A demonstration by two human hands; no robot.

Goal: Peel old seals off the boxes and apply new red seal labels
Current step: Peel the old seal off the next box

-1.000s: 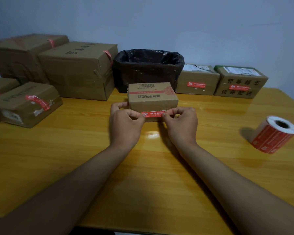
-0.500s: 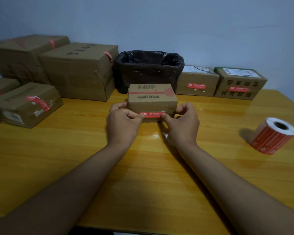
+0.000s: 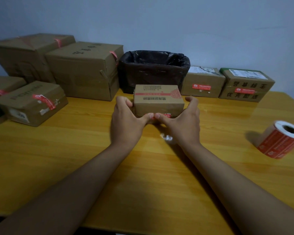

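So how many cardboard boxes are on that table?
7: two big brown cardboard boxes back left, two at the left edge, one between the hands, two back right. More may sit out of frame.

Glossy yellow wooden table (image 3: pixel 58 158) against a plain pale blue-grey wall (image 3: pixel 176 22), dim light.

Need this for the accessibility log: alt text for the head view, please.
Both hands, left hand and right hand, grip a small cardboard box on a wooden table, thumbs pressing its red seal label. A label roll lies right; more boxes and a black-lined bin stand behind.
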